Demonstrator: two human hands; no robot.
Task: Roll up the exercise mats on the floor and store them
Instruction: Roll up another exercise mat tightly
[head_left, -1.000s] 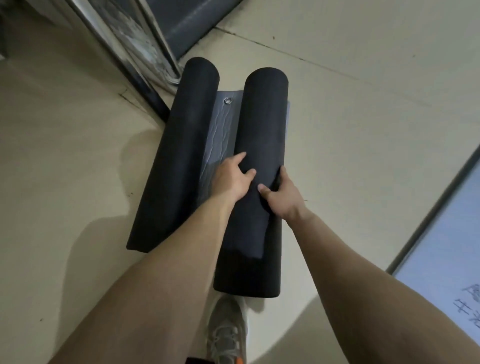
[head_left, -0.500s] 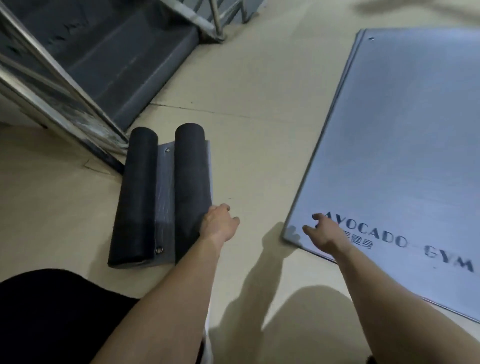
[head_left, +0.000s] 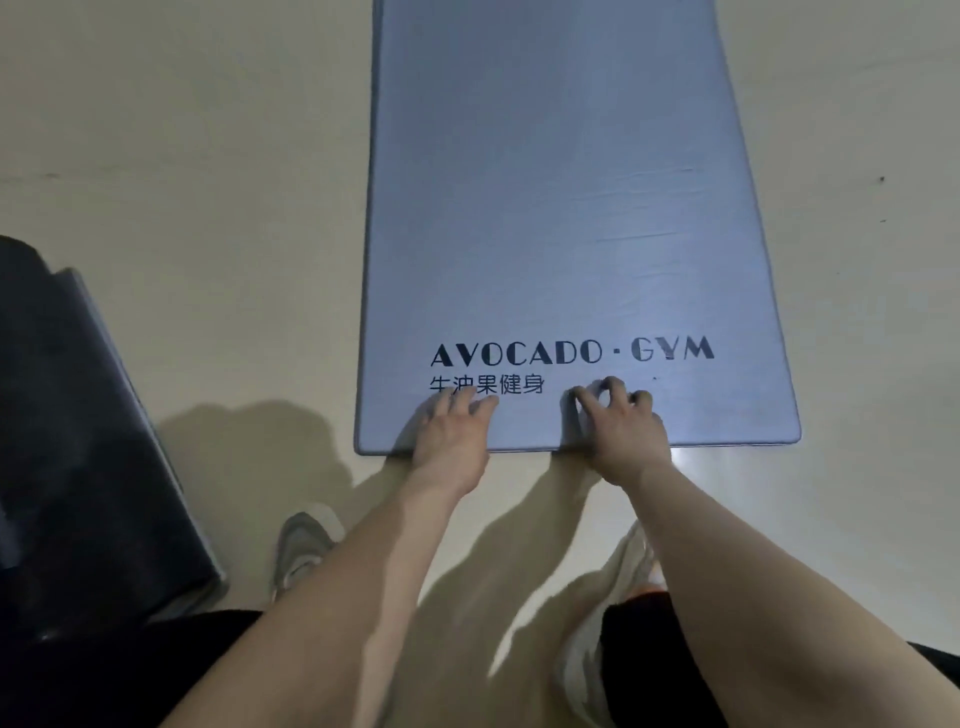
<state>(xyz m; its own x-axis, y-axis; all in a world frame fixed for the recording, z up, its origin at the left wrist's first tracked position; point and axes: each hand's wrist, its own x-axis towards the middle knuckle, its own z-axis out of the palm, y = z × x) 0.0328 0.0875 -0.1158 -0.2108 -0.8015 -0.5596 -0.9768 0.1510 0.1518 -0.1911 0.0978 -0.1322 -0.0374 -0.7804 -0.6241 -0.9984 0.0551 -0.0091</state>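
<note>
A grey-blue exercise mat (head_left: 561, 208) printed "AVOCADO · GYM" lies flat on the floor, stretching away from me. Both my hands are on top of its near short edge, which lies flat. My left hand (head_left: 453, 428) rests on the mat just below the printed characters, fingers spread forward. My right hand (head_left: 621, 421) sits to its right with bent fingers, fingertips and thumb touching the mat's top. Two dark rolled mats (head_left: 78, 441) lie at the left edge of view, partly cut off.
Beige floor (head_left: 208, 182) surrounds the flat mat on the left and right. My grey shoes (head_left: 304, 545) stand just behind the mat's near edge, between it and the rolls. My dark shorts fill the bottom corners.
I have let go of the rolled dark mat and turned right. Both hands have moved from the roll to the near edge of the flat grey-blue mat.
</note>
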